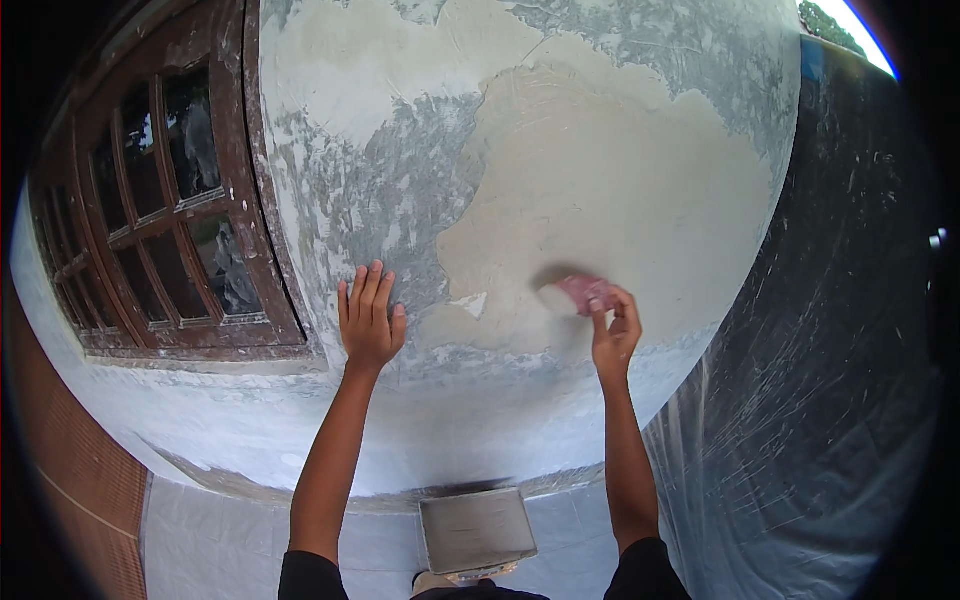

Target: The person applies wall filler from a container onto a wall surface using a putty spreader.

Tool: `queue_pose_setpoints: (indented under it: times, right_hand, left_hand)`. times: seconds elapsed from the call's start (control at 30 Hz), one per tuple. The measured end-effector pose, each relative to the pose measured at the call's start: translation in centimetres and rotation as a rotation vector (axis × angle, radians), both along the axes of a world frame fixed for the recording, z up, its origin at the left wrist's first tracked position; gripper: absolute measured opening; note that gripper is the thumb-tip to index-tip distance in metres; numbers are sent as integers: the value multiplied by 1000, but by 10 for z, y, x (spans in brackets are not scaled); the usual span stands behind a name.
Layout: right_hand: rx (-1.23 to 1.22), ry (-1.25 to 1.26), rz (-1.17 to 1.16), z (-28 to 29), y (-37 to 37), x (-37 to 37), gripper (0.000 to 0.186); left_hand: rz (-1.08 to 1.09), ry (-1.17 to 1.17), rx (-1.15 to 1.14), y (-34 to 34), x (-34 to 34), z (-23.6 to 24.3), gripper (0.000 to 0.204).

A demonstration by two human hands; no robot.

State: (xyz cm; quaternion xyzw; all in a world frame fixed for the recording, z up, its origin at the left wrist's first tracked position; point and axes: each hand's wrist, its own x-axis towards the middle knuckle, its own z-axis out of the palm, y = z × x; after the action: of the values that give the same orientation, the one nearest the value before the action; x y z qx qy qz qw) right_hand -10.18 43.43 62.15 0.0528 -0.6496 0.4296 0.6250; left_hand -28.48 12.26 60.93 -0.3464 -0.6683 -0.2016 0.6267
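My left hand (370,325) lies flat against the grey, patchy wall (370,190), fingers stretched upward and holding nothing. My right hand (616,335) pinches a pinkish-red putty spreader (588,294) between thumb and fingers. Its pale front end is at the wall, over a broad patch of smooth beige filler (610,180), and a dark shadow falls beside it. Whether the blade's edge touches the surface I cannot tell. Left of the spreader, a small pale, raised-looking spot (472,304) shows in the filler.
A brown wooden window frame (225,190) with glass panes borders the wall on the left. Below, near my body, stands a grey rectangular tray (478,530) on a pale sheeted floor (380,540). Dark plastic sheeting (790,400) hangs at right. A brown woven surface (90,470) lies lower left.
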Motion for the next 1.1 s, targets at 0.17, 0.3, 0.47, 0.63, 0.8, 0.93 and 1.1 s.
queue_pose_setpoints:
  times: [0.17, 0.3, 0.47, 0.63, 0.8, 0.93, 1.1]
  right_hand:
    - [653, -377, -26, -5, -20, 13, 27]
    - [535, -280, -150, -2, -16, 11, 29]
    - [-115, 81, 33, 4, -10, 6, 24]
    - [610, -365, -31, -14, -11, 17, 27]
    - [497, -255, -177, -13, 0, 11, 24]
    - [7, -17, -90, -11, 8, 10, 23]
    - [493, -315, -25, -15, 2, 20, 24]
  left_hand:
    - [1, -5, -2, -2, 0, 0, 48]
    - [-1, 2, 17, -1, 2, 1, 47]
    - [-8, 4, 1, -1, 1, 1, 48]
    - [5, 5, -1, -3, 0, 0, 47]
    - [-2, 2, -1, -1, 1, 0, 47]
    - [-2, 17, 42, 0, 2, 1, 46]
    - [9, 10, -2, -4, 0, 1, 47]
